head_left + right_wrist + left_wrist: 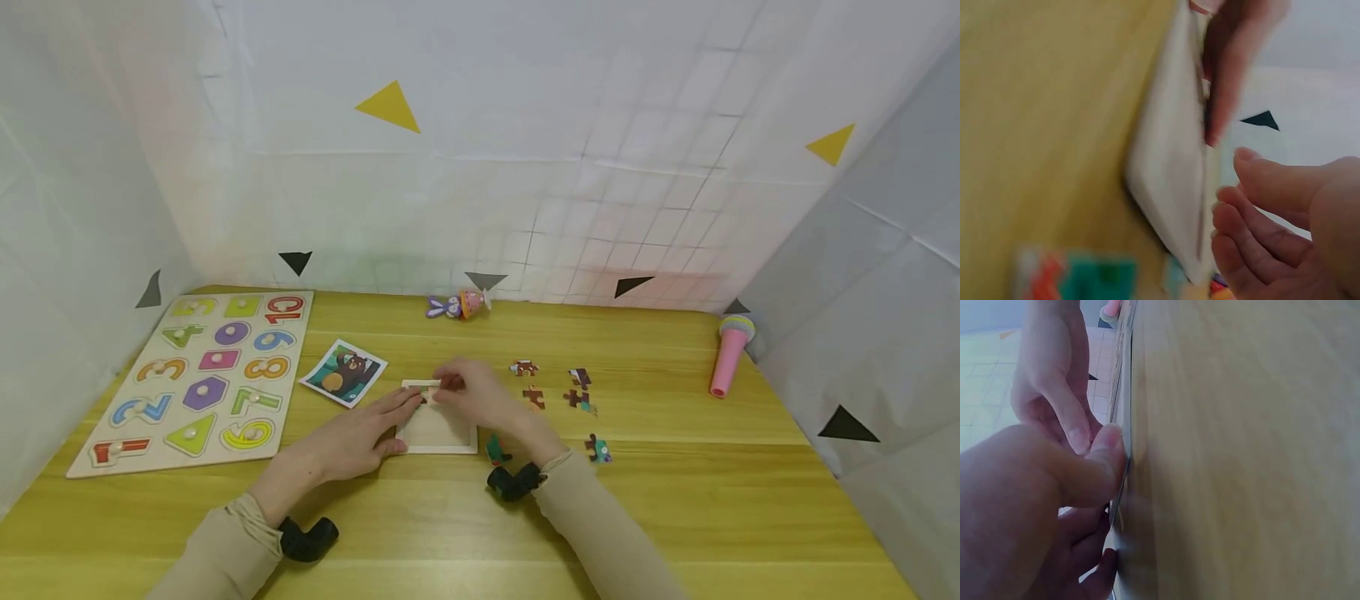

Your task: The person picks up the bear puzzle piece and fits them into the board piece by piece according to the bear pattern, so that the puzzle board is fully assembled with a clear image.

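Note:
A small pale wooden puzzle tray (442,432) lies in front of me, with a bit of puzzle piece (423,397) showing in its far left corner. My left hand (341,446) lies over the tray's left side, fingers stretched to that corner; its thumb touches the rim in the left wrist view. Over the far edge is my right hand (480,400), fingertips bent down beside the left ones. The right wrist view shows a gap between its thumb and bent fingers. Loose jigsaw pieces (533,397) lie right of the tray, and a green one (497,450) sits close to its near right corner.
A bear picture card (330,364) lies left of the tray, beside a large number-and-shape board (217,362). At the back edge is a purple rabbit toy (444,307). A pink toy microphone (727,358) lies far right. White sheets (525,208) enclose the table.

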Tool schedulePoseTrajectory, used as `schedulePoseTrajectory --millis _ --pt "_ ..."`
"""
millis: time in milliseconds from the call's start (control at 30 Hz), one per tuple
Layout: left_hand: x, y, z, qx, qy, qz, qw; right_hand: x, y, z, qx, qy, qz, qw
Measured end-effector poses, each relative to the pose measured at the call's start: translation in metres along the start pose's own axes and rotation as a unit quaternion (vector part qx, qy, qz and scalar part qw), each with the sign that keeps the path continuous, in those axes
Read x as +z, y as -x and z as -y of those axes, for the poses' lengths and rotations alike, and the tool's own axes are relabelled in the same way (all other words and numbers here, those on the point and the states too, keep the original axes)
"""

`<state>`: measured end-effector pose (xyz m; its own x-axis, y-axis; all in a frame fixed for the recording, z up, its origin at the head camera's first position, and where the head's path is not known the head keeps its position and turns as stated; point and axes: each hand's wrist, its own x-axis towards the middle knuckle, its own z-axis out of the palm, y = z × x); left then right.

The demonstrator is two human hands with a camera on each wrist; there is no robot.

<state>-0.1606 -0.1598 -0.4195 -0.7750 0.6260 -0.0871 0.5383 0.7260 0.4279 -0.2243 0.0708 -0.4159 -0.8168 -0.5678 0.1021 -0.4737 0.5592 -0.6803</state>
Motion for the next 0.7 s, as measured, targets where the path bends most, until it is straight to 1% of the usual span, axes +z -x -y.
schedulePoseTrajectory --millis 67,167,233,333,400,567,700 --pt "0.000 0.000 0.000 0.000 0.000 0.000 1.0000 -0.008 0.005 0.002 0.018 -0.014 0.005 1.000" --pt "0.001 -0.001 0.000 0.003 0.000 0.000 1.0000 -0.019 0.011 0.003 0.037 -0.018 0.000 0.999" --pt "0.001 -0.001 0.000 0.006 -0.002 0.000 1.0000 -0.026 0.015 0.002 0.030 -0.010 -0.012 0.999" --pt "0.001 -0.001 -0.001 0.008 -0.002 0.000 1.0000 -0.036 0.020 -0.001 0.004 0.011 -0.034 0.999" --pt "0.001 0.000 -0.001 0.008 -0.001 0.001 1.0000 -0.042 0.022 -0.004 0.000 0.014 -0.043 0.999" --pt "0.000 0.000 -0.002 0.009 0.000 -0.001 1.0000 -0.057 0.028 -0.011 0.035 -0.002 -0.047 0.998" --pt "0.001 0.000 -0.002 0.010 0.006 0.002 0.9999 -0.065 0.031 -0.017 0.048 0.002 -0.047 0.998"
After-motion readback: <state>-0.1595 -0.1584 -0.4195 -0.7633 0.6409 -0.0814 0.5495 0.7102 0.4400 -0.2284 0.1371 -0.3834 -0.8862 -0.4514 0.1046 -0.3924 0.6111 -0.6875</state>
